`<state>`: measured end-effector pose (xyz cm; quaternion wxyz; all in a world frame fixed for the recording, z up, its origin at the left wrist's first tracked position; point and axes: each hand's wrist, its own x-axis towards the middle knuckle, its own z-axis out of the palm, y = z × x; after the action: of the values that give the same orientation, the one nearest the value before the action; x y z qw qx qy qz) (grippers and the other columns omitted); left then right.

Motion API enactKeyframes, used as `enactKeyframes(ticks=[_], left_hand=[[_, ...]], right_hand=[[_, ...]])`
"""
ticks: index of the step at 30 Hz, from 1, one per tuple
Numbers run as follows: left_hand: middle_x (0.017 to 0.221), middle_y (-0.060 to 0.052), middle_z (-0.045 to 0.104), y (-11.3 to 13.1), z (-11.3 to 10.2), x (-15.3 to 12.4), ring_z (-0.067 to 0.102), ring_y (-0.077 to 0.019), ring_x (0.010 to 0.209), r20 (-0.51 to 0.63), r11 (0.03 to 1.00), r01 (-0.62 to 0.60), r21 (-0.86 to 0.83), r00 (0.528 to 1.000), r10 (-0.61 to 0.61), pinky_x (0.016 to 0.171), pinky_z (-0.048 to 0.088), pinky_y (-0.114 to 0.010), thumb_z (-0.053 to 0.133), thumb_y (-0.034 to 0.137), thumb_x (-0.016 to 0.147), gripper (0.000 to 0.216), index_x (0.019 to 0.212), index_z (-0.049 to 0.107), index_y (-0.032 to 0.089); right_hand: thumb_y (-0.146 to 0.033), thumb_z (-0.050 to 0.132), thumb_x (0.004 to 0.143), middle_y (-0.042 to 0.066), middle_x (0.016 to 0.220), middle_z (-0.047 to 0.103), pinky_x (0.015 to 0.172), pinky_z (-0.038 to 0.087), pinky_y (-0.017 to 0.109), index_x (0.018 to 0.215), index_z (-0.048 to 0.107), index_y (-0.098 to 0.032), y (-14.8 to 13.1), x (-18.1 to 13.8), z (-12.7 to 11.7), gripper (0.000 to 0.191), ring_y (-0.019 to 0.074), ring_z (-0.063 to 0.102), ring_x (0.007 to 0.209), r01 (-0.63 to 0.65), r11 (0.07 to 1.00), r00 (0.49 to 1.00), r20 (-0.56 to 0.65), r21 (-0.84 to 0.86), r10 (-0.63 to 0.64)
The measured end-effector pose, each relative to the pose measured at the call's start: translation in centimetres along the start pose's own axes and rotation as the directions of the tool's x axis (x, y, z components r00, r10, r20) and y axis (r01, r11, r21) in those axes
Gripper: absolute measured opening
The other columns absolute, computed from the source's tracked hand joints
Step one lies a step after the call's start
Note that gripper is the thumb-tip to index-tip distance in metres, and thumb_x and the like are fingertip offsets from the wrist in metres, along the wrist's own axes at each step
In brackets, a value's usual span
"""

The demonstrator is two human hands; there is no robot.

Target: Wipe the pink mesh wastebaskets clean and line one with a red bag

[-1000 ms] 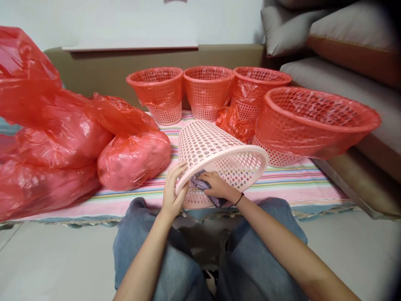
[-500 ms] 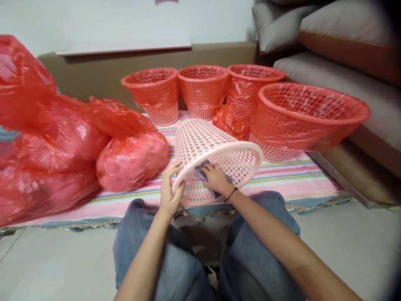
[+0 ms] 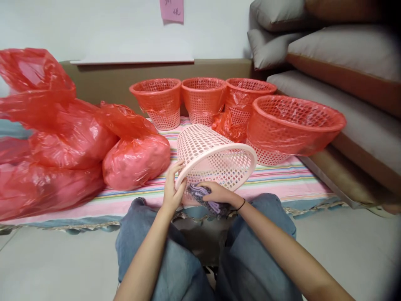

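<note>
A pale pink perforated plastic basket [image 3: 210,154] lies tipped on its side on the striped mat [image 3: 282,179], its mouth facing me. My left hand [image 3: 171,193] grips the basket's rim on its left side, fingers curled over the edge. My right hand [image 3: 217,193] is closed on a purple-grey cloth [image 3: 203,200] pressed against the lower rim of the basket, at the mat's front edge.
Behind stand three small baskets lined with red bags [image 3: 203,99] and a larger lined one [image 3: 293,125] at the right. Bulging red plastic bags [image 3: 65,146] fill the left. A sofa with grey cushions [image 3: 344,83] runs along the right. My jeans-clad knees [image 3: 200,242] rest on the tiled floor.
My right hand with the cloth has slid from inside the basket down and out to its lower rim. The camera view has tilted up a little; my left hand keeps its hold.
</note>
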<state>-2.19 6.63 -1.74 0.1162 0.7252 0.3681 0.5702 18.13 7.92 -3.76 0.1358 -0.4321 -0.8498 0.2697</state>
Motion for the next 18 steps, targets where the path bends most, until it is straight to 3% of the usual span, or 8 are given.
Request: enactKeyframes(ticks=[3,6,10,14,16,18], left_hand=[[0.136,-0.013,0.06,-0.1,-0.1,-0.1,0.055,-0.0284,0.131,-0.002,1.0,-0.022,0.001,1.0,0.022,0.109,0.045,-0.052,0.057,0.029,0.096,0.037,0.132,0.051,0.023],[0.136,-0.014,0.059,-0.3,-0.3,-0.3,0.056,-0.0285,0.131,-0.006,1.0,-0.022,0.009,1.0,0.022,0.109,0.045,-0.053,0.056,0.029,0.096,0.036,0.131,0.051,0.023],[0.138,-0.015,0.058,-0.5,-0.6,-0.7,0.056,-0.0284,0.13,0.014,1.0,-0.006,0.029,1.0,0.005,0.107,0.047,-0.053,0.054,0.029,0.096,0.037,0.132,0.05,0.022],[0.138,-0.015,0.058,-0.7,-0.8,-1.0,0.055,-0.0273,0.131,0.014,0.999,-0.011,0.03,1.0,0.011,0.108,0.046,-0.053,0.053,0.028,0.097,0.037,0.133,0.049,0.023],[0.138,-0.015,0.058,-0.7,-0.9,-1.1,0.055,-0.0271,0.132,0.017,0.999,-0.012,0.03,1.0,0.012,0.109,0.045,-0.053,0.053,0.027,0.097,0.038,0.134,0.049,0.023],[0.137,-0.015,0.058,-0.6,-1.0,-1.2,0.054,-0.0275,0.132,0.023,0.999,-0.013,0.033,1.0,0.012,0.109,0.045,-0.054,0.053,0.027,0.097,0.038,0.134,0.049,0.022]], right_hand=[[-0.018,0.059,0.084,0.004,0.138,0.062,0.104,0.043,0.025,0.138,0.055,-0.021,0.5,1.5,-1.5,0.054,0.015,0.058,0.121,-0.052,0.999,0.995,-0.091,-0.002,0.052],[-0.022,0.054,0.089,0.016,0.147,0.053,0.114,0.034,0.039,0.143,0.05,-0.012,1.3,3.0,-1.2,0.055,0.024,0.048,0.134,-0.189,0.98,0.966,-0.19,-0.06,0.175],[-0.042,0.065,0.087,0.019,0.159,0.037,0.118,0.022,0.059,0.149,0.046,-0.014,1.8,3.1,1.3,0.071,0.0383,0.025,0.149,-0.272,0.951,0.957,-0.142,-0.148,0.252],[-0.055,0.053,0.095,0.012,0.168,0.017,0.122,0.0,0.061,0.16,0.024,-0.016,1.3,1.5,3.9,0.082,0.0377,0.0,0.155,-0.268,0.936,0.962,-0.114,-0.229,0.248],[-0.054,0.049,0.097,0.01,0.168,0.012,0.122,-0.001,0.061,0.161,0.022,-0.019,0.4,0.4,4.6,0.078,0.0371,-0.002,0.155,-0.257,0.931,0.966,-0.105,-0.261,0.237],[-0.055,0.053,0.096,0.012,0.168,0.01,0.12,0.005,0.065,0.159,0.03,-0.021,-1.0,-1.0,4.6,0.075,0.0408,0.003,0.154,-0.254,0.924,0.967,-0.088,-0.287,0.239]])
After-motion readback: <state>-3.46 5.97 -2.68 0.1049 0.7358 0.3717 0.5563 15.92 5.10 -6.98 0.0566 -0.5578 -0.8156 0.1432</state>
